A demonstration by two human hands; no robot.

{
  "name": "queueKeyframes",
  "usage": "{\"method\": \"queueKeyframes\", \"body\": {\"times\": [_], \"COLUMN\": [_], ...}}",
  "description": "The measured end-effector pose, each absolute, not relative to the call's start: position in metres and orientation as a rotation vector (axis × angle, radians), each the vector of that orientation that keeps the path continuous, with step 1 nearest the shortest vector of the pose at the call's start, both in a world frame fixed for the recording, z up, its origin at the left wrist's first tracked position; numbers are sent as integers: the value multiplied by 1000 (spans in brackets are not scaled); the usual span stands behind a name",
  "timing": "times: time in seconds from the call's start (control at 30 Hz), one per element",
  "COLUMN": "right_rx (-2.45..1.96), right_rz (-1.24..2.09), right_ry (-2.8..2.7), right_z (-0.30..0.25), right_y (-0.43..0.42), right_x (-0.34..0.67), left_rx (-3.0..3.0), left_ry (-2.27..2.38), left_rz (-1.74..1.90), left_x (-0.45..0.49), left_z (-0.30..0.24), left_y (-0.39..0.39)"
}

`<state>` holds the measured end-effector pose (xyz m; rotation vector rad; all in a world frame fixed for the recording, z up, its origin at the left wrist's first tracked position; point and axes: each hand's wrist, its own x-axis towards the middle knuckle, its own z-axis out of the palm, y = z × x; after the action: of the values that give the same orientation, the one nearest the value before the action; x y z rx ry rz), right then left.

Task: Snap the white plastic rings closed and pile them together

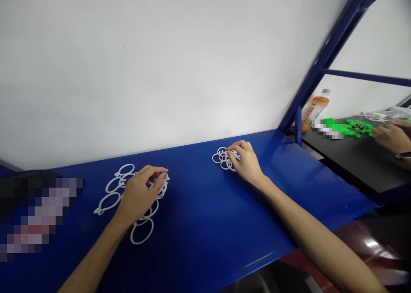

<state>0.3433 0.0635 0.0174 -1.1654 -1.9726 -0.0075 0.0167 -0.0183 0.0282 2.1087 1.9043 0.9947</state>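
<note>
On the blue shelf point(199, 207) lie two groups of white plastic rings. The larger rings point(111, 190) are spread at the left. My left hand point(139, 194) rests on them with its fingers curled and pinched on one ring near its fingertips. A cluster of small white rings point(221, 158) sits further back at the middle. My right hand point(245, 162) lies over that cluster's right side, fingers bent and pressed on the rings.
A white wall rises behind the shelf. A blue frame post point(321, 61) slants up at the right. Beyond it, a black table point(353, 160) holds an orange drink bottle point(314, 109), green parts point(349, 128) and another person's hand point(391, 136).
</note>
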Motion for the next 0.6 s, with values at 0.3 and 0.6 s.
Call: {"method": "queueKeyframes", "body": {"times": [0.3,0.6], "right_rx": [-772,-758], "right_rz": [336,493], "right_ry": [-2379,-2465], "right_z": [14,16], "right_y": [17,4], "right_x": [300,286], "left_rx": [1804,1702], "left_ry": [1628,1389], "left_rz": [1014,1017], "left_x": [38,49], "left_z": [22,18], "left_y": [-22,-26]}}
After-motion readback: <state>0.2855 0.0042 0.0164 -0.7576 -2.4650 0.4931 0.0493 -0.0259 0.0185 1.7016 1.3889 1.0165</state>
